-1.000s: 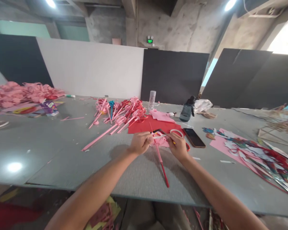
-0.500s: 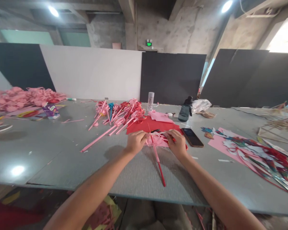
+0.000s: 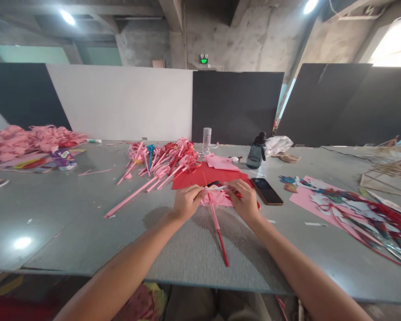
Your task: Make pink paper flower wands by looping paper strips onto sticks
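My left hand (image 3: pixel 186 201) and my right hand (image 3: pixel 243 201) both pinch the looped pink paper head (image 3: pixel 217 196) of a paper flower, held just above the grey table (image 3: pixel 87 223). Its pink-and-red stem (image 3: pixel 219 236) runs from the head toward me, lying on the table. A thin white strip stretches between my two hands across the head. A sheet of red paper (image 3: pixel 200 177) lies right behind my hands.
A pile of finished pink and red paper flowers (image 3: pixel 163 160) lies behind on the left. A black phone (image 3: pixel 266 191), a dark bottle (image 3: pixel 254 154) and a clear bottle (image 3: pixel 206 140) stand nearby. Coloured paper cut-outs (image 3: pixel 354 209) cover the right; more pink flowers (image 3: pixel 26 138) sit far left.
My hands have drawn closer together over the flower head, my right hand now covering the tape roll seen a second ago. The stem has shifted slightly left.
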The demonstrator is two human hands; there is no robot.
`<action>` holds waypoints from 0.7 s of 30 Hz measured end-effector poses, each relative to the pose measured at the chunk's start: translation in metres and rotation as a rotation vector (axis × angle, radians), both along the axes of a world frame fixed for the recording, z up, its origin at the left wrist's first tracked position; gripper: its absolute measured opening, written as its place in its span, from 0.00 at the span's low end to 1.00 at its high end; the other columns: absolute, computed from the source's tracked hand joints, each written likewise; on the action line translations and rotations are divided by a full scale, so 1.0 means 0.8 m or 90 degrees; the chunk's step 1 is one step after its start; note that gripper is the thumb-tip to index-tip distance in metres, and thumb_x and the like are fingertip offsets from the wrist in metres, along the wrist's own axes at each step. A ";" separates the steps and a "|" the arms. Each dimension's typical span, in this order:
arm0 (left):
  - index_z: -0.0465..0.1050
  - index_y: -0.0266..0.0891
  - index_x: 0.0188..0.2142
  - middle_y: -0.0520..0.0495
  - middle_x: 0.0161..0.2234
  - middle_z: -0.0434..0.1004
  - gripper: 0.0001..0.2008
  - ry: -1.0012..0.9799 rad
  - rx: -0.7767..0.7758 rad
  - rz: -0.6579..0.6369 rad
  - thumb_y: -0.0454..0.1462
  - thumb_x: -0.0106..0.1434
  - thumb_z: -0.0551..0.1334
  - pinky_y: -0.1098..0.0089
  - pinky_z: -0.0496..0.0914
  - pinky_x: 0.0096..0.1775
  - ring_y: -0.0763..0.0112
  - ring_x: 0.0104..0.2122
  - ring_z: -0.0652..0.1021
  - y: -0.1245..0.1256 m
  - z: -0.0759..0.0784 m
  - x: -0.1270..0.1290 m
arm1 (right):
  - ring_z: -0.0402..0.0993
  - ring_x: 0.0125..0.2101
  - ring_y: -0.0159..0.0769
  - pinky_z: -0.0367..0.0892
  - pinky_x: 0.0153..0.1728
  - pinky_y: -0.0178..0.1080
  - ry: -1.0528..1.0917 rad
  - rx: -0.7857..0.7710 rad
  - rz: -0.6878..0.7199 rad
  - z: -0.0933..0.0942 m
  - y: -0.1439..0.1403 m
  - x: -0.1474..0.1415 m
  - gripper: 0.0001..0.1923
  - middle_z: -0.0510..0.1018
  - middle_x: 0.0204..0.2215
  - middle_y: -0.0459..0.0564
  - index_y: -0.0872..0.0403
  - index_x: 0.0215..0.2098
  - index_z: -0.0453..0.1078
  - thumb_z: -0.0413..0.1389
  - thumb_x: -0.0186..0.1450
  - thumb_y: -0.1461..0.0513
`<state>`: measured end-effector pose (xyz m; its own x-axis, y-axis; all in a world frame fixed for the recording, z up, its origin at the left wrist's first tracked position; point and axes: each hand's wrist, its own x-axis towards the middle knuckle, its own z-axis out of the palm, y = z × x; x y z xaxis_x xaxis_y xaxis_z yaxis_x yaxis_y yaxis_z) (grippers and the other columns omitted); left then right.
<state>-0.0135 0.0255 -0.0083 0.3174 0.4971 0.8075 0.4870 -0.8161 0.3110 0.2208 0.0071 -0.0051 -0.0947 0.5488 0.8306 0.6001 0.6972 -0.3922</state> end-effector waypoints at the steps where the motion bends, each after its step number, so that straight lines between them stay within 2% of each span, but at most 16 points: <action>1: 0.80 0.38 0.39 0.45 0.29 0.80 0.23 0.000 -0.001 -0.004 0.49 0.76 0.53 0.71 0.66 0.33 0.69 0.28 0.77 0.000 -0.001 0.001 | 0.80 0.38 0.41 0.75 0.40 0.41 -0.003 -0.004 -0.001 0.000 0.000 0.000 0.07 0.83 0.38 0.52 0.50 0.43 0.78 0.58 0.71 0.59; 5: 0.79 0.39 0.45 0.45 0.33 0.81 0.18 0.004 -0.003 -0.024 0.46 0.76 0.54 0.71 0.69 0.36 0.69 0.31 0.78 0.001 -0.002 0.002 | 0.79 0.38 0.41 0.74 0.40 0.42 -0.008 -0.011 -0.002 0.000 0.000 0.001 0.06 0.82 0.37 0.52 0.50 0.41 0.77 0.57 0.71 0.59; 10: 0.78 0.42 0.52 0.42 0.43 0.81 0.16 0.023 0.021 -0.044 0.46 0.75 0.58 0.67 0.72 0.44 0.65 0.43 0.80 0.000 0.001 0.002 | 0.79 0.36 0.40 0.73 0.38 0.41 -0.026 -0.003 0.030 0.007 -0.011 -0.010 0.06 0.81 0.35 0.51 0.50 0.39 0.77 0.57 0.71 0.60; 14: 0.81 0.42 0.47 0.42 0.42 0.81 0.15 0.045 0.033 -0.061 0.46 0.74 0.59 0.63 0.71 0.48 0.62 0.44 0.79 -0.005 0.004 0.005 | 0.79 0.36 0.39 0.73 0.38 0.40 -0.040 0.001 0.057 0.012 -0.022 -0.024 0.07 0.82 0.35 0.51 0.50 0.38 0.77 0.56 0.71 0.62; 21: 0.80 0.41 0.40 0.43 0.39 0.82 0.14 0.039 0.003 -0.091 0.45 0.74 0.59 0.63 0.70 0.47 0.62 0.42 0.79 -0.015 0.011 0.011 | 0.78 0.34 0.39 0.73 0.37 0.41 -0.037 -0.007 0.081 0.014 -0.028 -0.031 0.06 0.82 0.34 0.51 0.50 0.38 0.76 0.57 0.71 0.62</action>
